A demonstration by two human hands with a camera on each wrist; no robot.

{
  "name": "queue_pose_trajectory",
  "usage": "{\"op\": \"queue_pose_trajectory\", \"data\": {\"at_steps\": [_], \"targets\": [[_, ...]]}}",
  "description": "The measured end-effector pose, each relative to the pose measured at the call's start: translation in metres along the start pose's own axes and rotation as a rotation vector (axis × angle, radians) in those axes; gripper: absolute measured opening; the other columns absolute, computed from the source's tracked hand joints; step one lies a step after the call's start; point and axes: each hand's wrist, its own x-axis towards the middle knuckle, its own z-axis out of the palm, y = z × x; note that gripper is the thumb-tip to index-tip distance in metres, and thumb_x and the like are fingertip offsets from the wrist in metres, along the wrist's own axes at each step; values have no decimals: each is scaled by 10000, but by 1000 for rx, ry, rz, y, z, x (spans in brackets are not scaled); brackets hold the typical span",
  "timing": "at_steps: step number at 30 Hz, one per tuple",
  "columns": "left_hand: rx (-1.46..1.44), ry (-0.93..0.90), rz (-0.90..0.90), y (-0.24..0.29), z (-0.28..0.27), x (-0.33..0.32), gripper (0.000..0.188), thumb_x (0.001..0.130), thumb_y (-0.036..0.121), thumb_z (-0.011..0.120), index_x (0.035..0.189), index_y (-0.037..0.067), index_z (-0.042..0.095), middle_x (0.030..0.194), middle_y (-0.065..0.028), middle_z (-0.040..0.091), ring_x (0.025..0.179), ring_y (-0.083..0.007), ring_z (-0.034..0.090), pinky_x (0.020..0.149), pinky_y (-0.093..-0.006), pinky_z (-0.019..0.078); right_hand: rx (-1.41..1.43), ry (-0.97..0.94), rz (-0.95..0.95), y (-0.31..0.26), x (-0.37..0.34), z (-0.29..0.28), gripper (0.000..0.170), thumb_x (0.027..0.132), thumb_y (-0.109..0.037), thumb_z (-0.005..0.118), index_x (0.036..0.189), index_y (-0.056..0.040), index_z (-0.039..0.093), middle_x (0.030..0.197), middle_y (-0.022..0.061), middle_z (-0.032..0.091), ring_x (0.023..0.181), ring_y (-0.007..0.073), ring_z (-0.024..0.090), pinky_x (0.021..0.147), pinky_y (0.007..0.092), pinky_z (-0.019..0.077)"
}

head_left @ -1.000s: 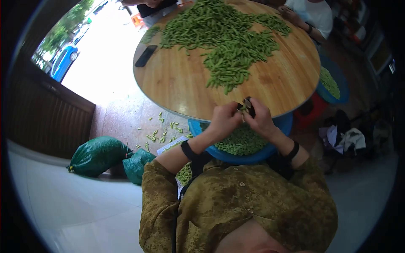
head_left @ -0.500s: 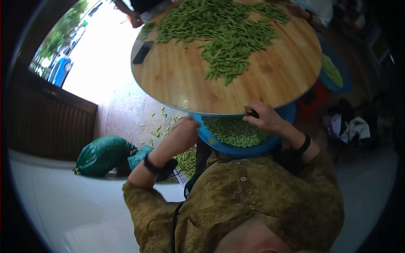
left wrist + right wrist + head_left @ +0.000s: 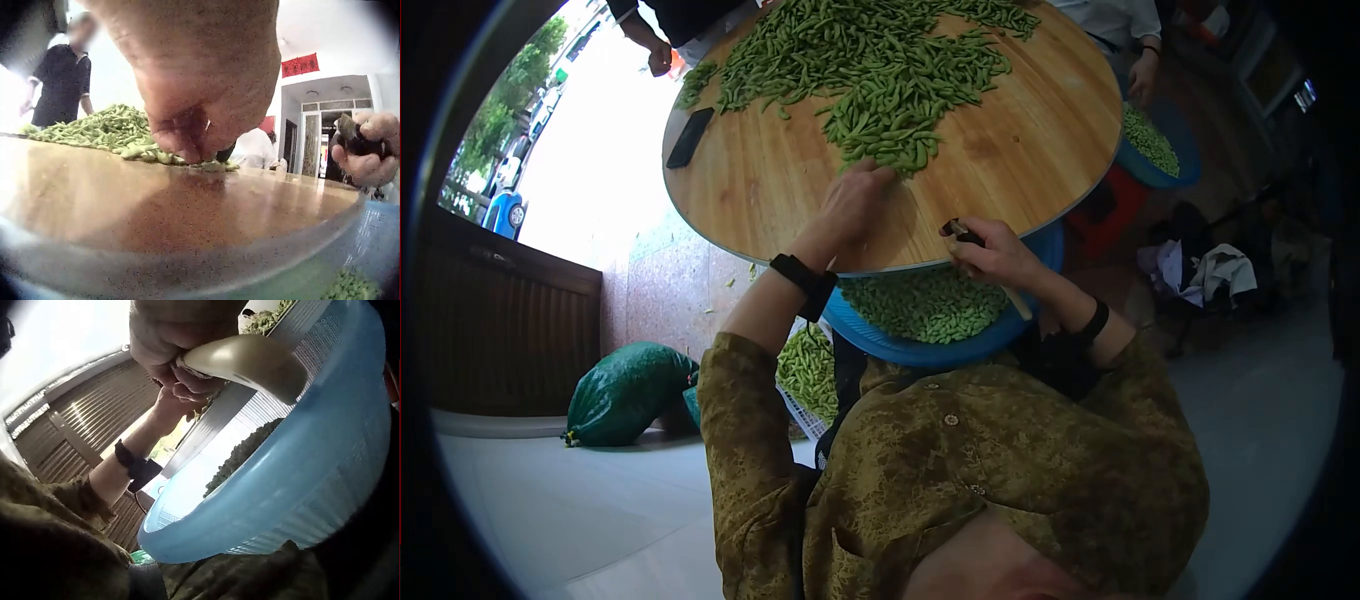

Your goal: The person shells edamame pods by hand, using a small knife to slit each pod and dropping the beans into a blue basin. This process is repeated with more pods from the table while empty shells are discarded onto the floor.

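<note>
Round and wooden, the table (image 3: 1010,185) carries a broad heap of green pods (image 3: 890,115) that narrows toward the near edge. At that narrow end the left hand (image 3: 860,195) reaches down with bent fingers, tips touching the closest pods; whether it pinches one I cannot tell. Just above the near rim, the right hand (image 3: 1000,257) grips a tool (image 3: 240,359), its fingers curled round it, the pale curved handle sticking out beneath and a dark part showing at the finger side.

Directly below the rim sits a blue basin (image 3: 900,352) heaped with pale green beans (image 3: 930,305). Beside it, under the left forearm, a white basket (image 3: 800,412) is full of more pods. On the tabletop's left side lies a flat black object (image 3: 690,138). Farther out, a green sack (image 3: 625,395) slumps on the floor near a brown louvred panel (image 3: 510,340). Across the table stands a person in dark clothes (image 3: 685,15); at the far right, someone in white (image 3: 1100,20) is near a second blue basin (image 3: 1187,172)
</note>
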Motion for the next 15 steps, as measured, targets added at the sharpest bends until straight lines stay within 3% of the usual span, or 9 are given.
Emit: {"op": "queue_pose_trajectory", "data": {"at_steps": [3, 6, 8, 11, 15], "targets": [[58, -28, 9, -8, -2, 2, 222, 780, 88, 578, 998, 78, 617, 946, -164, 551, 891, -382, 583, 743, -458, 471, 44, 5, -7, -3, -2, 1, 217, 916, -165, 528, 1051, 6, 534, 716, 16, 551, 557, 70, 512, 497, 232, 412], [124, -178, -62, -6, -12, 2, 233, 760, 62, 575, 987, 82, 624, 983, -145, 551, 942, -360, 559, 780, -442, 463, 156, -9, 12, -5, 1, 4, 270, 919, -145, 506, 1136, 16, 512, 746, 26, 554, 554, 65, 507, 456, 214, 396], [101, -118, 249, -11, -15, 0, 216, 764, 63, 572, 973, 77, 623, 1030, -111, 542, 1012, -329, 524, 806, -416, 451, 244, -20, 50, -4, 5, 8, 297, 918, -131, 499, 1174, 19, 497, 763, 33, 556, 552, 63, 505, 433, 204, 387], [222, -31, 347, -12, -7, 4, 211, 705, 34, 608, 913, 63, 622, 1042, -101, 541, 957, -323, 561, 696, -402, 482, 356, -3, 73, 1, 11, 13, 312, 914, -116, 495, 1197, 16, 483, 785, 44, 555, 541, 62, 499, 400, 192, 367], [236, 83, 269, 1, -1, -2, 182, 722, 43, 635, 901, 33, 604, 986, -108, 574, 908, -331, 578, 664, -379, 476, 422, 43, 69, 3, 16, 12, 274, 916, -104, 487, 1167, 6, 490, 779, 46, 550, 534, 66, 496, 403, 196, 371]]}}
